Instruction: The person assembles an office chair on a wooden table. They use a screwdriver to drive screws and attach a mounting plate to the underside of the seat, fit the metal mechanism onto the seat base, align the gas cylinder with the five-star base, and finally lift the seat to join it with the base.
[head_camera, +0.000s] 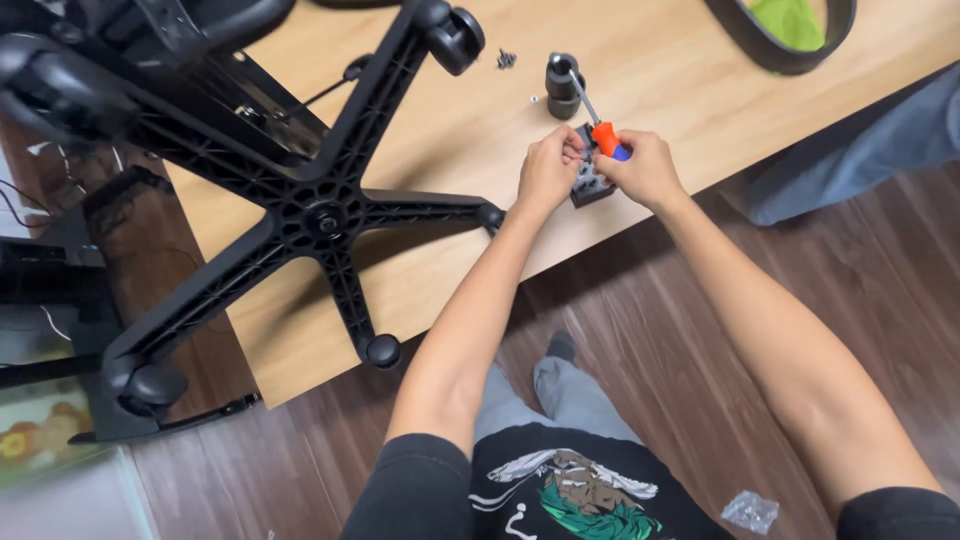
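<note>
Fingers (572, 150) around dark part (590, 185), screwdriver (603, 135).

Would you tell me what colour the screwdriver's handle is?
Orange with a blue end, on the screwdriver; seen in the head view.

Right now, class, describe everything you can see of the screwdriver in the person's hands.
The screwdriver has a thin silvery metal shaft and a bright orange handle with a blue end, plastic by its look. It lies tilted, the shaft running up and left to the black caster on the wooden table. The right hand grips the handle; the left hand holds a small dark grey part just below it.
</note>
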